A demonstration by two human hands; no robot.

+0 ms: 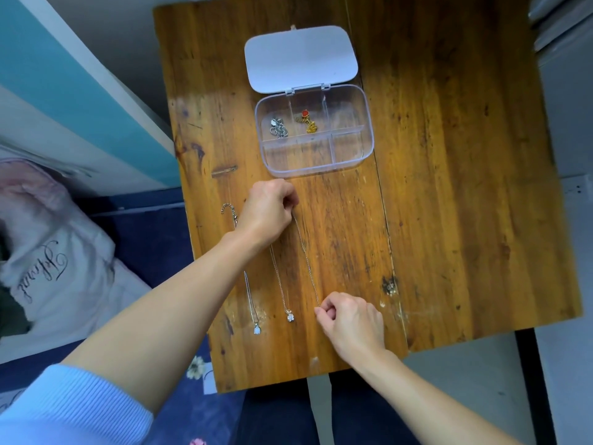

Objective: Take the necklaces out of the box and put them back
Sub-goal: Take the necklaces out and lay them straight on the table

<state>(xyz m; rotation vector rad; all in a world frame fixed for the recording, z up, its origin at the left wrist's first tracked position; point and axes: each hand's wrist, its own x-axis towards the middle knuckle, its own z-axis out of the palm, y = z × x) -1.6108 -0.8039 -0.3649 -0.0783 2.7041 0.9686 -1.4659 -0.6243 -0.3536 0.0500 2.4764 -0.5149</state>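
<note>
A clear plastic box [365, 101] with dividers lies open on the wooden table, its white lid [300, 57] folded back. Inside are a silver necklace [278, 127] in the back left compartment and a gold necklace with a red pendant [307, 121] in the back middle one. Three thin chains lie stretched on the table in front. My left hand [269, 208] pinches the far end of the rightmost chain [305, 255]. My right hand [349, 319] pinches its near end. The other two chains [249, 300] [279, 284] end in small pale pendants.
The wooden table [449, 187] has bare surface to the right of the box. A bed with a pale pillow [54, 252] and dark blue floral bedding [154, 252] lies to the left. A light wall and cabinet stand at the right.
</note>
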